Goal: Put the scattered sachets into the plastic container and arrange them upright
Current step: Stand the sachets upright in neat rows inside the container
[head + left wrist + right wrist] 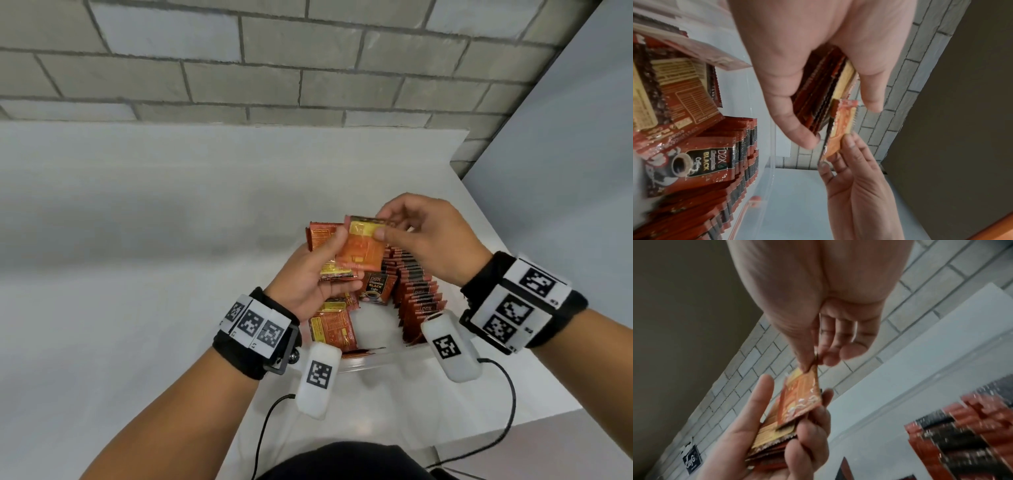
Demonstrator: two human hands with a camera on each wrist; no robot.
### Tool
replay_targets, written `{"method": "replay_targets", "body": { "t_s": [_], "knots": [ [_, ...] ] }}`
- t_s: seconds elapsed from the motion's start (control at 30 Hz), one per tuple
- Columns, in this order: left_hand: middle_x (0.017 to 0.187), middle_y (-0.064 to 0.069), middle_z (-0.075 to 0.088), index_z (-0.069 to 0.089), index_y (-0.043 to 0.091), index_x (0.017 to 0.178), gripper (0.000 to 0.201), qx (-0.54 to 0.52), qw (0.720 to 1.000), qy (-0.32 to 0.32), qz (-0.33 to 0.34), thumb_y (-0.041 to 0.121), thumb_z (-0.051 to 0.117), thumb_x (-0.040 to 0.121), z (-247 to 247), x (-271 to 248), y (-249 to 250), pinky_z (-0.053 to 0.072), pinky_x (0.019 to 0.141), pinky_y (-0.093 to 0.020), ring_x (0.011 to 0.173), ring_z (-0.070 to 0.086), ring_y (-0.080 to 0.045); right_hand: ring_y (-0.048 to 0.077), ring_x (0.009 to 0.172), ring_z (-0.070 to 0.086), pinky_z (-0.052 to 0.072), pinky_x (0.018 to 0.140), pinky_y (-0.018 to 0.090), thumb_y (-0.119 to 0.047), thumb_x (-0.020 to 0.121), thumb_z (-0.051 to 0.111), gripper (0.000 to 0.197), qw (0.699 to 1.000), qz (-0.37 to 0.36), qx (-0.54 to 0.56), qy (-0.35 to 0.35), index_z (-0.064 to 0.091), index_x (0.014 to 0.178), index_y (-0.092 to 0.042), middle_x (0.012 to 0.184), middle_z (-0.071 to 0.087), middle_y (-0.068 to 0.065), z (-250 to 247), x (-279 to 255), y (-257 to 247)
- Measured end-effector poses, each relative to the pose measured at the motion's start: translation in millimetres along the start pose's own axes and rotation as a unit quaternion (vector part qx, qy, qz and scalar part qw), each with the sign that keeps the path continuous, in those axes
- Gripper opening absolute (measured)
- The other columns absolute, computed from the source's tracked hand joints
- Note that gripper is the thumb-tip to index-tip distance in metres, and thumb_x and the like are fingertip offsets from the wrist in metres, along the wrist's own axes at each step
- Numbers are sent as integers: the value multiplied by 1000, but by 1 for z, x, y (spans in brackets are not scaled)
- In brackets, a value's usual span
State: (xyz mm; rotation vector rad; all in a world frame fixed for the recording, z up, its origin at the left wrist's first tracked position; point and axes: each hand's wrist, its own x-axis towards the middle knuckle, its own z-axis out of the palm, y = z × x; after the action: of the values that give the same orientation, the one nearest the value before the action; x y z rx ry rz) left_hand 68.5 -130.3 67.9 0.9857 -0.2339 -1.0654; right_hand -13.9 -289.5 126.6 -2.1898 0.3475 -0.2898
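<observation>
Head view showed the left hand (308,277) held palm-up above the plastic container (373,363), its grip closed around a small stack of sachets (329,253). The right hand (421,236) pinched the top edge of a single sachet (361,251) between thumb and forefinger, and that sachet lay against the front of the stack. Directly below the two grips, a long row of upright sachets (416,294) stood along the right side of the container, one front-facing sachet (375,289) leaned at the row's left, and a few loose sachets (334,329) lay flat under the left wrist. The container sat on the white tabletop (137,240).

Left wrist view showed the left hand (818,56) with thumb on one face and fingers on the other, clamped on the stack of sachets (818,100). Just beyond that grip, the right hand (855,175) held the single sachet (840,126) by its edge, touching the stack. Off to the side of the grip stood the row of upright sachets (731,162) inside the clear wall of the plastic container (772,162).

Right wrist view showed the right hand (818,305) pinching the corner of the single sachet (803,395). Below that grip, the left hand (760,434) cupped the stack of sachets (772,439), with the row of upright sachets (962,434) blurred to one side.
</observation>
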Motion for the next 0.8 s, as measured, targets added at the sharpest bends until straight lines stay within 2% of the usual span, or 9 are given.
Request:
{"method": "replay_targets", "body": {
  "t_s": [0.07, 0.1, 0.23, 0.37, 0.43, 0.5, 0.6, 0.7, 0.8],
  "knots": [
    [85, -8, 70, 68, 13, 100, 44, -20, 1000, 15, 4, 47, 59, 75, -1, 2, 0, 59, 66, -30, 74, 67, -19, 6, 70, 55, 46, 64, 21, -10, 80, 74, 18, 997, -59, -7, 56, 62, 78, -24, 78, 62, -5, 1, -4, -2],
    [83, -8, 69, 68, 12, 99, 42, -39, 999, 20, 6, 46, 59, 75, -2, 2, -1, 59, 65, -30, 72, 67, -19, 6, 71, 55, 45, 64, 19, -9, 79, 75, 19, 994, -87, -23, 61, 62, 76, -23, 78, 60, -6, 2, -7, -2],
    [95, -15, 70, 63, 6, 106, 36, -147, 989, 25, 21, 28, 61, 78, -4, 3, 0, 59, 66, -32, 78, 70, -23, -2, 74, 52, 39, 68, 8, -4, 72, 79, 16, 987, -136, -88, 8, 68, 77, -16, 82, 50, -13, 9, -18, 7],
    [97, -16, 68, 63, 1, 103, 26, -98, 994, 13, 36, 6, 62, 77, -4, 3, -4, 57, 73, -36, 85, 68, -26, -2, 77, 50, 42, 71, 14, -8, 70, 82, 15, 980, -152, -119, -37, 71, 80, -14, 84, 48, -17, 13, -21, 19],
    [101, -16, 67, 63, 2, 104, 26, -82, 995, 22, 47, -4, 61, 78, -4, 4, -5, 55, 80, -40, 92, 66, -28, -2, 81, 50, 42, 75, 14, -14, 69, 83, 19, 980, -146, -123, -60, 71, 83, -19, 87, 49, -16, 13, -22, 19],
    [100, -15, 67, 64, 3, 102, 25, -73, 995, 33, 59, -9, 56, 81, -4, 6, -5, 55, 80, -41, 93, 65, -29, 3, 83, 52, 42, 77, 15, -21, 69, 84, 25, 987, -109, -100, -67, 67, 87, -25, 91, 53, -10, 12, -25, 16],
    [95, -13, 69, 63, 4, 98, 23, -58, 996, 30, 68, -10, 54, 83, -4, 7, -4, 56, 79, -41, 91, 67, -28, 8, 80, 53, 41, 69, 11, -28, 78, 75, 25, 997, -51, -61, -2, 58, 96, -32, 95, 56, -7, 10, -25, 11],
    [92, -9, 71, 65, 8, 96, 23, -9, 998, 15, 62, -9, 60, 80, -4, 7, -4, 56, 77, -40, 88, 68, -26, 5, 82, 56, 41, 71, 7, -26, 87, 65, 29, 992, -53, -114, 18, 60, 116, -23, 104, 57, -9, 9, -19, 11],
    [90, -8, 72, 67, 10, 97, 28, 26, 998, -6, 59, -5, 66, 73, 0, 7, -6, 57, 72, -37, 83, 69, -24, 5, 84, 59, 40, 73, 5, -24, 89, 63, 28, 990, -39, -133, -15, 64, 117, -18, 103, 62, -9, 8, -11, 9]
  ]
}}
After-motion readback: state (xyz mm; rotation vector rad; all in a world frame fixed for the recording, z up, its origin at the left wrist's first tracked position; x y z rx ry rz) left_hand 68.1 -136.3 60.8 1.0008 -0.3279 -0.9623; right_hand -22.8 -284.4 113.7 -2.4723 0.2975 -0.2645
